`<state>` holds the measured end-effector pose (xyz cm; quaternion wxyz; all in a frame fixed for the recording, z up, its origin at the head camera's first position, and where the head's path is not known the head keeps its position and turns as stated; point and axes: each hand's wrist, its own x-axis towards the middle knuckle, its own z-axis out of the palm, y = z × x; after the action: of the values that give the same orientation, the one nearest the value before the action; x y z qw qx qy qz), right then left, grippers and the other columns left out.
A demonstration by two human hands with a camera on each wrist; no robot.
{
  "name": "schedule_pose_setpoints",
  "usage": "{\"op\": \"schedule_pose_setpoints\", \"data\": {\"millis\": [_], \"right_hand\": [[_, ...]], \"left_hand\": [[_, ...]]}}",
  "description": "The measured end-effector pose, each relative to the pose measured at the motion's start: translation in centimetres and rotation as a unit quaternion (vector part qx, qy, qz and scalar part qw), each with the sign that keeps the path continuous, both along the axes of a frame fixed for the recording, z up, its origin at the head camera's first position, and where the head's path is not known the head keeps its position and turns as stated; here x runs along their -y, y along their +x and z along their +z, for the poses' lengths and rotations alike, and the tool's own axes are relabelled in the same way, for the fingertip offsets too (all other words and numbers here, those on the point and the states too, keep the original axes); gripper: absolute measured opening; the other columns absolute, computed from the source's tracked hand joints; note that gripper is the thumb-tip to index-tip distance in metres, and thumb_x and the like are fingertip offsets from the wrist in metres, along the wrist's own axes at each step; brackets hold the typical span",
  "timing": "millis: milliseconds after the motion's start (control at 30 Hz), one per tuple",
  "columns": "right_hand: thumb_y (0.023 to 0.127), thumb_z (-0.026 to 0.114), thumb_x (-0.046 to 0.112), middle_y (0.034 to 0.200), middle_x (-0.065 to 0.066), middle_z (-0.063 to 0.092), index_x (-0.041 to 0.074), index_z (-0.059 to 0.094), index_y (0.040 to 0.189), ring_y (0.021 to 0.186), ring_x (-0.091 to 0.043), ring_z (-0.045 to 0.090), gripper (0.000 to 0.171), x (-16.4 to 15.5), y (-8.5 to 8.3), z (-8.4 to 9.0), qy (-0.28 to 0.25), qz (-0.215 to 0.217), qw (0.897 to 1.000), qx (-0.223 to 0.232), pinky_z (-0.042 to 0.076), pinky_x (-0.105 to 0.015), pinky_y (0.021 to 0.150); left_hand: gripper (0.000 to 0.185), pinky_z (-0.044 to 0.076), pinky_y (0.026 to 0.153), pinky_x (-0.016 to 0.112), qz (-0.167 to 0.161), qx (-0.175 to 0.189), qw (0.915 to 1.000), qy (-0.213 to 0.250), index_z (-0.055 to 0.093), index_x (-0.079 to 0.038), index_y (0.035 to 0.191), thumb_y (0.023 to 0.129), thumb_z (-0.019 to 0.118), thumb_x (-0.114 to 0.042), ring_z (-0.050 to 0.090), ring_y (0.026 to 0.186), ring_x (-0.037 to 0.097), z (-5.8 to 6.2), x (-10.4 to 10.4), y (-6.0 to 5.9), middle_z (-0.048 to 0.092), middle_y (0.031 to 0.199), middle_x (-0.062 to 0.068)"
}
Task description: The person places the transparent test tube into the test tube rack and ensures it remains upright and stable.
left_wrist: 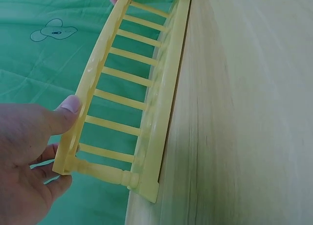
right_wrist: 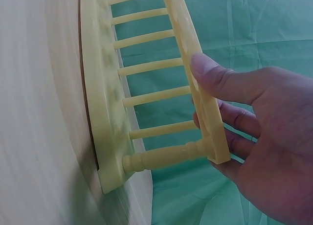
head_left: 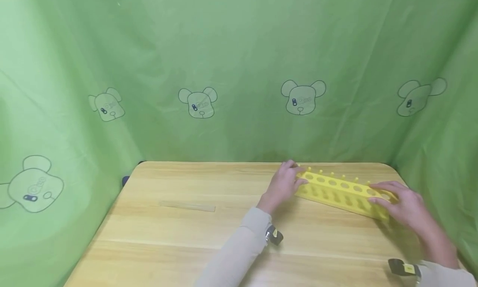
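Green cloth is backing the wooden table (head_left: 179,220) where you are gripping the yellow rack (head_left: 341,193). Your left hand (head_left: 284,187) and right hand (head_left: 405,206) are each pinching an end of its top rail; it is looking light and stiff, so keep holding both ends.

wooden table (head_left: 179,237), green bear-print cloth (head_left: 239,71) behind it.

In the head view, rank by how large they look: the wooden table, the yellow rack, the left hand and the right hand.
1. Wooden table, by far the largest.
2. Yellow rack.
3. Right hand and left hand: these look much alike; the right is nearer the camera, so I would not rank them.
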<state>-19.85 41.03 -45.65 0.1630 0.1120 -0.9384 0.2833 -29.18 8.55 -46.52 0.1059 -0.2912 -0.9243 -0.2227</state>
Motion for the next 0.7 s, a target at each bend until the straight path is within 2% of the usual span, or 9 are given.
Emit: {"op": "schedule_pose_setpoints", "data": {"millis": [300,500,700], "right_hand": [[0.089,0.082,0.017,0.131,-0.033,0.057,-0.001,0.066,0.125,0.117,-0.065,0.045,0.043,-0.13,0.08,0.24,-0.011,-0.005,1.000,0.029,0.028,-0.086,0.095],[0.091,0.080,0.019,0.134,-0.034,0.055,-0.001,0.065,0.127,0.119,-0.065,0.043,0.044,-0.21,-0.12,0.25,-0.014,-0.003,0.999,0.046,0.026,-0.086,0.096],[0.090,0.081,0.019,0.132,-0.033,0.055,0.000,0.066,0.127,0.120,-0.064,0.044,0.043,-0.12,-0.31,0.15,-0.019,-0.003,0.999,0.041,0.026,-0.085,0.098]], "left_hand": [[0.046,0.046,0.103,0.015,-0.004,0.001,0.9998,0.017,0.067,-0.018,0.135,0.096,0.068,-0.041,0.055,0.119,0.011,-0.23,0.15,0.17,0.061,0.129,-0.002],[0.046,0.045,0.104,0.015,-0.002,0.014,0.9991,0.041,0.067,-0.018,0.135,0.095,0.069,-0.041,0.055,0.120,0.011,-0.41,0.37,0.37,0.060,0.131,-0.001],[0.046,0.046,0.102,0.015,0.000,0.011,0.9988,0.048,0.068,-0.017,0.134,0.094,0.071,-0.039,0.056,0.118,0.012,-0.31,0.66,0.68,0.060,0.130,0.000]]}}
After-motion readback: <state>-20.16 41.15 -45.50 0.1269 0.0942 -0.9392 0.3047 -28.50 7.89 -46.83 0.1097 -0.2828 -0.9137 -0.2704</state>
